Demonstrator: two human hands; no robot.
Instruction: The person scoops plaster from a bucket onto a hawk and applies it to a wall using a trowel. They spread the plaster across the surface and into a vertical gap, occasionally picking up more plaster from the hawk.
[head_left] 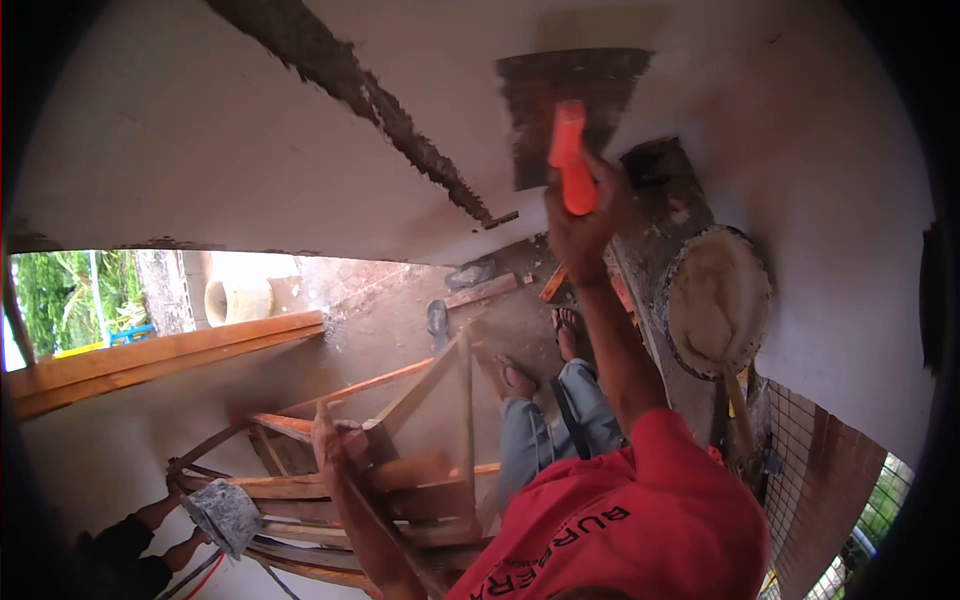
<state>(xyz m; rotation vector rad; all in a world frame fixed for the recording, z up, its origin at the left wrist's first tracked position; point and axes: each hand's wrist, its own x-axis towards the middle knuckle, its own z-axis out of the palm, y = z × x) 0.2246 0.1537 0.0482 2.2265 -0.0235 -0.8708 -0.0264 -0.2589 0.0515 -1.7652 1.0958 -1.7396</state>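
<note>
My right hand (585,220) is closed around the orange handle of a putty knife (570,160). Its wide dark blade lies at the pale wall (430,60), and motion blurs the handle slightly. Left of the blade, a rough dark strip (370,100) runs slantwise down the wall. My left hand (327,440) is low on the left, fingers bent, by an orange-edged piece (282,425) close to wooden boards. What it grips is hard to make out. A round bucket (768,290) with pale paste inside stands to my right.
A wooden frame of boards and struts (462,420) stands left of my legs. An orange-brown beam (170,360) edges an opening. Sandals and wood scraps (480,292) lie on the floor. A grey-stained bucket (228,515) is near another person's feet (180,550). Wire mesh (795,430) is at right.
</note>
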